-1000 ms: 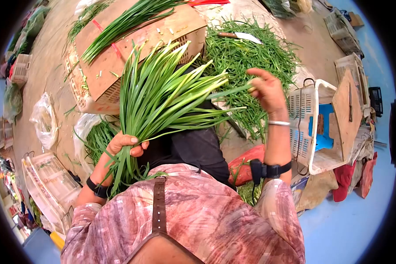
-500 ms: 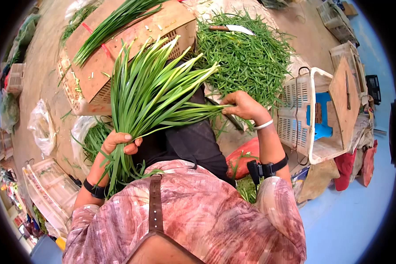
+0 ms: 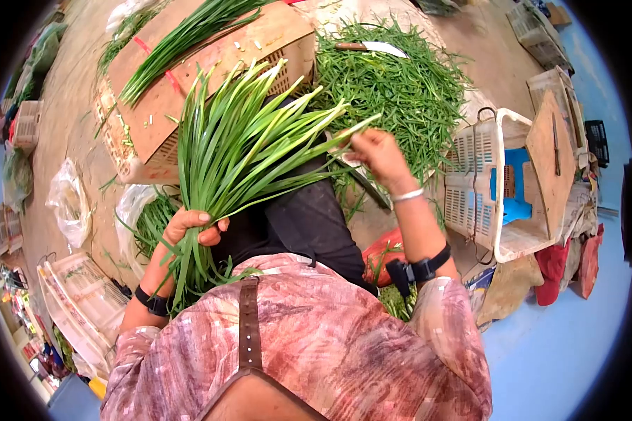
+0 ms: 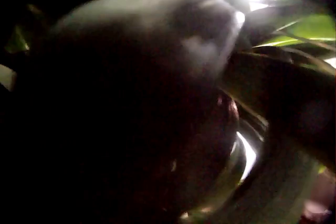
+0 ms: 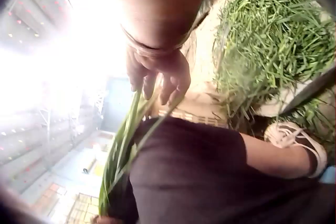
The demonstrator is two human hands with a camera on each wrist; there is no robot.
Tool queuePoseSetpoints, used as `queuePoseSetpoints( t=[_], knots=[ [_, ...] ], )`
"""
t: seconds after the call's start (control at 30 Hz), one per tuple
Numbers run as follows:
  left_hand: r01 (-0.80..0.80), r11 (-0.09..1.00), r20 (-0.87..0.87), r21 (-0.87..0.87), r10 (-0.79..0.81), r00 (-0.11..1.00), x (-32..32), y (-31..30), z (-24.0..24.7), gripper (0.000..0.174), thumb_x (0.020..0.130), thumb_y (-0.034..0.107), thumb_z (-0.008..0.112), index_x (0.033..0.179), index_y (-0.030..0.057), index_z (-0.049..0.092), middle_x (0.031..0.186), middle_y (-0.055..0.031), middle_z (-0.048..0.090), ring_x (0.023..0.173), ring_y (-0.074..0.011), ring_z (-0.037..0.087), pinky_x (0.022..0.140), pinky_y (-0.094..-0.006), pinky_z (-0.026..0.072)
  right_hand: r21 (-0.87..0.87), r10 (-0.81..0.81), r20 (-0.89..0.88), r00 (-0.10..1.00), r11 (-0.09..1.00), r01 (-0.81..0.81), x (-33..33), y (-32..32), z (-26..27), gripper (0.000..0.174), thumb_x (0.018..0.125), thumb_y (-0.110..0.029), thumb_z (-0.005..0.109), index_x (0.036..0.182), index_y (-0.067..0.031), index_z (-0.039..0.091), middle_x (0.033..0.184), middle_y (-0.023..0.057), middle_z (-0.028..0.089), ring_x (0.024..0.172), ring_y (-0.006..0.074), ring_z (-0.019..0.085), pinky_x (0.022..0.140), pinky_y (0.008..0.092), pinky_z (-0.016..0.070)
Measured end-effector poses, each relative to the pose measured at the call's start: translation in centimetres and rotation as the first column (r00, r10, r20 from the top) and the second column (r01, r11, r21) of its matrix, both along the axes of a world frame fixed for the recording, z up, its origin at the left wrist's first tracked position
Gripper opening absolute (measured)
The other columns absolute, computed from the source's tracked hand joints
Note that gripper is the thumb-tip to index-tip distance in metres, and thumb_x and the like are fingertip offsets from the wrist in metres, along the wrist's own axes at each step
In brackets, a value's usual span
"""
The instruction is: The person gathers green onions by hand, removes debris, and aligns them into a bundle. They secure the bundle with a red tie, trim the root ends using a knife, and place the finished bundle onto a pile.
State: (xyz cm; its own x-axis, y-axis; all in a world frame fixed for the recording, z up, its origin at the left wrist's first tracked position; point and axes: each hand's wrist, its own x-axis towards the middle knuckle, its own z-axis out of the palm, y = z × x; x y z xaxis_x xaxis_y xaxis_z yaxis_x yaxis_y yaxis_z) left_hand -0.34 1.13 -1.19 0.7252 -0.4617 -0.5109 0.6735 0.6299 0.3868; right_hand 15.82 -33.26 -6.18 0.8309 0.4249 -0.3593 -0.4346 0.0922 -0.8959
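Left hand [image 3: 196,228], left-center of frame: grip clenched round the narrow leafy end of the green bunch [image 3: 242,154], thumb across it. Bunch fans up and right out of that grip, pale ends toward upper center, over the dark pants [image 3: 305,221]; loose leaf tips hang below the grip. Right hand [image 3: 379,158], right of center: fingertips pinching a stalk at the bunch's right edge, pale tip sticking out past the fingers. Green pile [image 3: 393,98] upper right, beyond right hand, knife [image 3: 372,47] on top. Board [image 3: 218,67] upper left, dark green bundle [image 3: 182,45] on it. White basket [image 3: 474,186] at right. Left wrist view too dark for detail.
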Motion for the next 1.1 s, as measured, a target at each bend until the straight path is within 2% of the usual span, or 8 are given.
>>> queuePoseSetpoints(
  t=[0.13,0.27,0.53,0.8,0.87,0.9,1.0,1.1],
  knots=[
    [0.005,1.0,0.011,-0.016,-0.005,1.0,-0.4,0.3,-0.7,0.043,0.077,0.008,0.06,0.114,-0.0048,0.043,0.084,-0.0231,0.057,0.047,-0.0143,0.047,0.041,-0.0248,0.0338,-0.28,0.351,0.324,0.878,0.922,-0.266,-3.8,0.9,2.2,0.038,0.073,-0.007,0.067,0.108,0.0023,0.058,0.107,0.0095,0.06,0.096,0.0192,0.057,0.084,0.0316,0.0446],
    [-0.037,0.999,-0.011,0.038,0.037,0.999,0.0,-0.6,0.5,0.043,0.076,0.009,0.061,0.112,-0.0067,0.045,0.083,-0.0225,0.058,0.048,-0.0155,0.049,0.042,-0.0256,0.0369,-0.752,0.599,0.561,0.572,0.657,0.05,-6.1,2.9,4.3,0.026,0.073,-0.009,0.066,0.097,-0.0047,0.06,0.084,0.0153,0.061,0.075,0.0318,0.059,0.065,0.0363,0.0471],
    [0.09,0.947,0.084,0.308,-0.122,0.989,0.4,-0.4,1.5,0.056,0.07,0.015,0.067,0.119,-0.0038,0.044,0.084,-0.0226,0.063,0.057,-0.0195,0.062,0.049,-0.0249,0.0499,-0.387,0.491,0.491,0.719,0.863,-0.325,-4.8,-1.1,10.2,0.01,0.079,-0.009,0.059,0.078,-0.0014,0.065,0.069,0.0121,0.064,0.058,0.0194,0.06,0.053,0.0298,0.0461],
    [0.106,0.936,0.067,0.337,-0.136,0.988,0.5,-0.6,1.5,0.059,0.069,0.011,0.068,0.121,-0.0044,0.042,0.086,-0.0258,0.062,0.051,-0.0192,0.058,0.044,-0.0262,0.0458,0.03,-0.33,0.333,0.883,0.94,0.34,2.4,-13.3,6.9,0.014,0.082,-0.008,0.058,0.089,0.0016,0.066,0.072,0.0067,0.064,0.053,0.0062,0.051,0.047,0.0202,0.04],
    [0.079,0.939,0.081,0.334,-0.112,0.99,0.4,-0.4,1.4,0.059,0.07,0.009,0.067,0.122,-0.0037,0.042,0.086,-0.0262,0.062,0.049,-0.0187,0.057,0.044,-0.0265,0.0444,-0.648,-0.136,0.477,0.868,0.613,0.452,5.3,-16.5,3.4,0.019,0.081,-0.012,0.06,0.093,0.0026,0.065,0.073,0.0118,0.065,0.059,0.017,0.059,0.055,0.0292,0.047],
    [0.1,0.947,0.059,0.304,-0.124,0.991,0.3,-0.4,1.3,0.059,0.07,0.007,0.067,0.123,-0.0033,0.041,0.085,-0.0265,0.061,0.047,-0.0181,0.055,0.043,-0.0266,0.043,-0.878,0.378,0.418,0.826,-0.065,0.475,5.1,-15.7,3.5,0.029,0.079,-0.017,0.063,0.1,0.0038,0.061,0.085,0.0191,0.065,0.077,0.032,0.062,0.07,0.0399,0.0489],
    [0.108,0.954,0.044,0.28,-0.125,0.991,0.5,-0.7,1.9,0.06,0.069,0.004,0.066,0.123,-0.0027,0.041,0.084,-0.0259,0.061,0.045,-0.017,0.052,0.042,-0.0263,0.0408,-0.846,0.409,0.509,0.757,0.074,0.529,5.1,-10.8,5.3,0.038,0.077,-0.02,0.064,0.106,0.0031,0.058,0.098,0.0243,0.06,0.094,0.0398,0.056,0.083,0.0445,0.0443],
    [0.167,0.933,0.042,0.319,-0.19,0.981,0.7,-0.9,2.2,0.057,0.068,0.003,0.066,0.12,-0.0029,0.044,0.083,-0.0245,0.062,0.045,-0.0169,0.051,0.042,-0.0253,0.0413,-0.678,0.352,0.69,0.633,0.62,0.395,6.2,-2.6,7.5,0.034,0.079,-0.016,0.062,0.109,-0.0001,0.058,0.107,0.02,0.059,0.096,0.0314,0.059,0.084,0.0372,0.046]
  ],
)
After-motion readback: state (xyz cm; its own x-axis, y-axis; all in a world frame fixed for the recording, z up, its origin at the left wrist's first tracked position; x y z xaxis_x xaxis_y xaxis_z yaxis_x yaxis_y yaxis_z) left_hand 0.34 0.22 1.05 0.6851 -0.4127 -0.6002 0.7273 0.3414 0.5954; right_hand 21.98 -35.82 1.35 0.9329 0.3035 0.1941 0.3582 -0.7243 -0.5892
